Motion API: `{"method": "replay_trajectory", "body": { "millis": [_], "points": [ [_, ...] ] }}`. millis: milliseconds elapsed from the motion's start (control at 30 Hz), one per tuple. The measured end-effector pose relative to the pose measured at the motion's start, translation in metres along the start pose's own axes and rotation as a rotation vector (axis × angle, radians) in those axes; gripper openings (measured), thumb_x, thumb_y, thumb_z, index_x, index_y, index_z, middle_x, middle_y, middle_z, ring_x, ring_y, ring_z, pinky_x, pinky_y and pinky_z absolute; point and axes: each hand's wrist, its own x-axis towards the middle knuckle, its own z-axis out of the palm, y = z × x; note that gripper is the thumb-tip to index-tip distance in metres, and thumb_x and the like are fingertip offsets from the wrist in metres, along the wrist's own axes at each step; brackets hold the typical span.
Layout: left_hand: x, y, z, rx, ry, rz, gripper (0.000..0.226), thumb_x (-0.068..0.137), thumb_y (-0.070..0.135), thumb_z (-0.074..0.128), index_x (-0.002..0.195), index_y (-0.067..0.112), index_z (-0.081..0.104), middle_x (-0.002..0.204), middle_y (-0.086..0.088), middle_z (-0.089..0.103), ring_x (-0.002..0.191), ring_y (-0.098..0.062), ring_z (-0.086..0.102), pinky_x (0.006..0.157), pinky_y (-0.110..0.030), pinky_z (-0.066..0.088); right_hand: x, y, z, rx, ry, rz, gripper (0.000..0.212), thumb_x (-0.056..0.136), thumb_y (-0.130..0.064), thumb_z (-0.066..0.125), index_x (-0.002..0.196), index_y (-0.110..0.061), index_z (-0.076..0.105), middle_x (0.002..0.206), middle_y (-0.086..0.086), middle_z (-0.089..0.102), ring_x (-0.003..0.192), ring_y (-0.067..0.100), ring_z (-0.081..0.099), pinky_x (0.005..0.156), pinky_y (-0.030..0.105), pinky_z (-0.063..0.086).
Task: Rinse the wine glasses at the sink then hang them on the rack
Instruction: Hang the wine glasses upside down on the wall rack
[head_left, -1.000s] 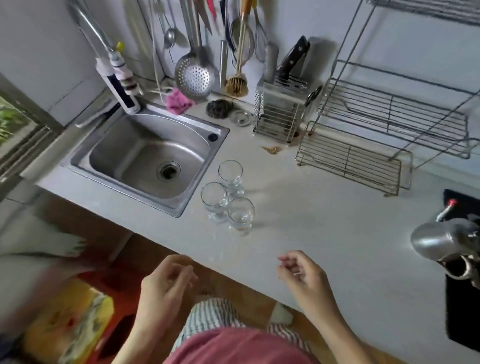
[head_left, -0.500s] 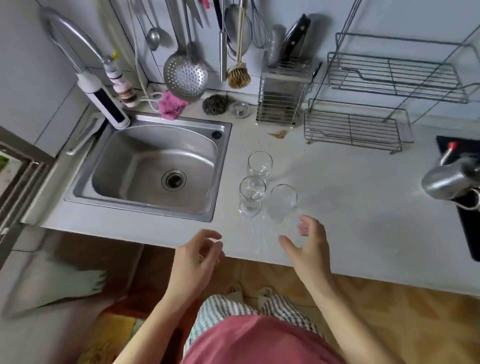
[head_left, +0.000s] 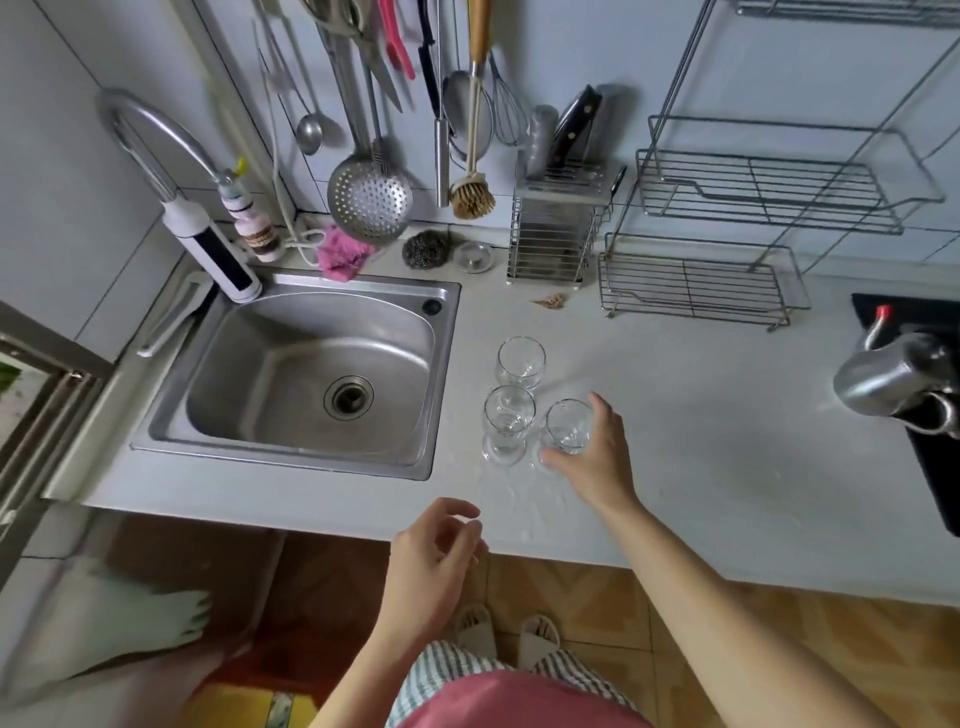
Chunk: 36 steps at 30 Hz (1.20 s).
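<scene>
the left hand (head_left: 436, 551) hovers at the worktop's (head_left: 701, 441) front edge, fingers loosely curled, holding nothing. the right arm reaches forward, and the right hand (head_left: 597, 457) wraps thumb and fingers round the bowl of the near glass (head_left: 569, 428), upright on the worktop. just left stands a second glass (head_left: 509, 415), a third glass (head_left: 521, 361) behind it, beside the sink (head_left: 249, 364). the wire rack (head_left: 696, 283) sits farther back.

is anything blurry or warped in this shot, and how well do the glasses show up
Head view: the wide-angle lens bends and splays the wire rack; the lower-left floor is smeared; the three wine glasses are sharp but faint against the pale countertop, shown mostly by rim glints; shadows are soft.
</scene>
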Motion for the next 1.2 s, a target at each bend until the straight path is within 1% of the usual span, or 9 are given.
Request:
{"method": "replay_trajectory", "body": {
  "millis": [100,300,467,667,767,867,967,1067,1200],
  "points": [
    [0.004,0.001,-0.001,-0.027,0.013,-0.026,0.012,0.098,0.021,0.064,0.097,0.031,0.068,0.073,0.008,0.076,0.067,-0.009,0.071,0.066,-0.031,0.058,0.0,0.001,0.002,0.006,0.02,0.0,0.083,0.07,-0.023,0.085,0.141,-0.021,0.042,0.137,0.004,0.047,0.123,0.023,0.049,0.089,0.025,0.034],
    [0.011,0.0,0.006,-0.073,-0.031,-0.064,0.01,0.098,0.019,0.063,0.096,0.027,0.069,0.074,0.004,0.076,0.067,-0.016,0.071,0.063,-0.037,0.055,-0.014,0.004,-0.01,0.015,0.105,-0.033,0.072,0.071,-0.023,0.085,0.133,-0.015,0.051,0.129,0.004,0.057,0.118,0.024,0.054,0.091,0.03,0.041],
    [0.019,0.001,0.029,-0.115,-0.165,-0.15,0.009,0.099,0.022,0.063,0.094,0.024,0.07,0.075,0.0,0.077,0.069,-0.012,0.072,0.058,-0.019,0.048,-0.046,0.012,-0.036,0.059,0.201,-0.021,0.075,0.069,-0.031,0.089,0.133,-0.018,0.052,0.129,0.0,0.059,0.118,0.02,0.055,0.098,0.04,0.048],
    [0.037,0.029,0.083,-0.255,-0.449,-0.281,0.024,0.103,0.022,0.056,0.1,0.004,0.072,0.086,-0.012,0.079,0.073,-0.022,0.072,0.067,-0.033,0.056,-0.079,0.014,-0.069,0.151,0.327,-0.036,0.073,0.07,-0.039,0.088,0.131,-0.025,0.053,0.128,-0.008,0.061,0.116,0.011,0.056,0.091,0.019,0.048],
    [0.047,0.055,0.113,-0.426,-0.529,-0.37,0.04,0.108,0.031,0.047,0.108,-0.001,0.071,0.098,-0.017,0.078,0.088,-0.028,0.074,0.081,-0.039,0.057,-0.089,0.011,-0.082,0.258,0.354,-0.042,0.073,0.067,-0.047,0.087,0.129,-0.034,0.051,0.123,-0.015,0.062,0.113,0.002,0.059,0.089,0.012,0.047],
    [0.058,0.083,0.137,-0.661,-0.493,-0.427,0.047,0.11,0.033,0.042,0.106,-0.001,0.073,0.105,-0.021,0.076,0.096,-0.029,0.074,0.086,-0.04,0.059,-0.091,0.011,-0.095,0.353,0.4,-0.057,0.073,0.063,-0.051,0.087,0.125,-0.036,0.051,0.12,-0.021,0.063,0.108,-0.005,0.061,0.084,0.006,0.048],
    [0.071,0.109,0.155,-0.859,-0.402,-0.512,0.045,0.109,0.031,0.044,0.107,-0.003,0.072,0.098,-0.017,0.078,0.089,-0.025,0.076,0.073,-0.032,0.058,-0.086,0.014,-0.109,0.471,0.403,-0.066,0.073,0.059,-0.048,0.087,0.12,-0.037,0.049,0.118,-0.027,0.06,0.108,-0.002,0.064,0.083,0.011,0.053],
    [0.084,0.132,0.173,-0.907,-0.336,-0.505,0.033,0.107,0.028,0.049,0.104,0.003,0.07,0.095,-0.014,0.078,0.077,-0.022,0.075,0.063,-0.029,0.056,-0.075,0.019,-0.124,0.547,0.38,-0.086,0.074,0.059,-0.04,0.09,0.119,-0.038,0.046,0.118,-0.027,0.058,0.108,0.003,0.066,0.083,0.018,0.056],
    [0.096,0.164,0.195,-0.89,-0.252,-0.387,0.02,0.105,0.025,0.054,0.099,0.011,0.066,0.088,-0.009,0.076,0.072,-0.019,0.073,0.065,-0.03,0.057,-0.05,0.025,-0.15,0.569,0.297,-0.136,0.075,0.061,-0.036,0.088,0.123,-0.037,0.046,0.124,-0.022,0.057,0.113,0.008,0.065,0.087,0.025,0.058]
  ]
}}
